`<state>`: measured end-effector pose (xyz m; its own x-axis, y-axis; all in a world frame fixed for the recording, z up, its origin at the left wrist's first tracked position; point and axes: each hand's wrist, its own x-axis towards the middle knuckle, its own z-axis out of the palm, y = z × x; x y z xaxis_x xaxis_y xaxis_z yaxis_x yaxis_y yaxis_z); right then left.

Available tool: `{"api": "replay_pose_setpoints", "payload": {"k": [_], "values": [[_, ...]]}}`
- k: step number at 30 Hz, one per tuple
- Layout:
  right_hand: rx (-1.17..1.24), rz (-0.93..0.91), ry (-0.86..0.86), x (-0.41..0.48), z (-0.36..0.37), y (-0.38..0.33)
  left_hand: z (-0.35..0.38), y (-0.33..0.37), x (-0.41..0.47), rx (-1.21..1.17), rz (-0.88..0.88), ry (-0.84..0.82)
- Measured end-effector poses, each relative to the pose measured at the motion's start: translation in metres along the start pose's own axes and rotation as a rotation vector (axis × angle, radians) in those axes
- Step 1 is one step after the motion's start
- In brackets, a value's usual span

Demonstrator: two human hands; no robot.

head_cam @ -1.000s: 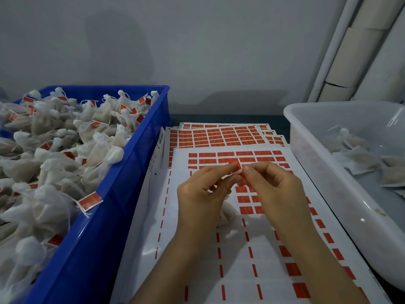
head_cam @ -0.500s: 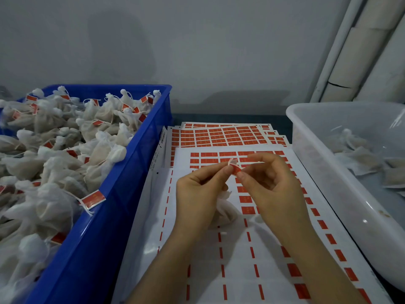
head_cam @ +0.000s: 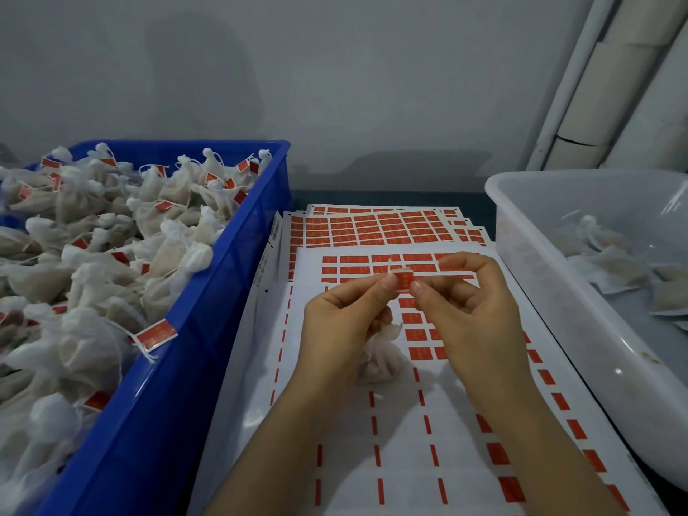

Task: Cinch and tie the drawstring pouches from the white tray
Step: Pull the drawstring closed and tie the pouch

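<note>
**Inspector:** State of the item in hand?

**Clerk:** One pouch (head_cam: 379, 361) sits below the hands, over the top label sheet (head_cam: 372, 459), with its neck gathered. I cannot tell whether it hangs or rests there. Its string (head_cam: 389, 265) runs up to a red label (head_cam: 404, 280). The left hand (head_cam: 342, 322) pinches the label's left edge between thumb and forefinger. The right hand (head_cam: 473, 310) pinches the right edge the same way. The other fingers are loosely curled, with nothing visible in them.

**Inspector:** Progress?

**Clerk:** Judged well advanced. The blue crate (head_cam: 178, 404) on the left is heaped with tied pouches (head_cam: 111, 255), many showing a red label on the string. The white tray (head_cam: 558, 310) on the right holds only a few flat pouches (head_cam: 614, 262), not yet cinched. The pouch in hand appears cinched, but I cannot confirm a knot. The label looks folded about the string, probably being pressed closed. Remaining: finish this one, then work through the tray.

**Inspector:** Any markings?

**Clerk:** The labels carry pale print, too small to read. A barcode strip (head_cam: 275, 229) on a sheet's edge near the crate is also illegible. The top sheet is largely stripped, and fuller sheets (head_cam: 376, 229) lie behind it. No brand is legible.
</note>
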<state>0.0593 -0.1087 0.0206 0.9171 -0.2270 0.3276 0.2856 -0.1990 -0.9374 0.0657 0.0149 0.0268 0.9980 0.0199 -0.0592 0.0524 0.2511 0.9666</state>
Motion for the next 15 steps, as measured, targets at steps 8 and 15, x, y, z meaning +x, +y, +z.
{"api": "replay_pose_setpoints", "payload": {"k": [8, 15], "values": [[0.013, 0.032, 0.02, -0.0002, -0.0008, -0.0011, 0.0003, -0.0004, -0.0009, 0.012, 0.009, -0.01], [0.006, 0.035, 0.031, 0.0009, 0.0, -0.0013, 0.0, 0.0, -0.0013, 0.003, 0.011, -0.017]]}}
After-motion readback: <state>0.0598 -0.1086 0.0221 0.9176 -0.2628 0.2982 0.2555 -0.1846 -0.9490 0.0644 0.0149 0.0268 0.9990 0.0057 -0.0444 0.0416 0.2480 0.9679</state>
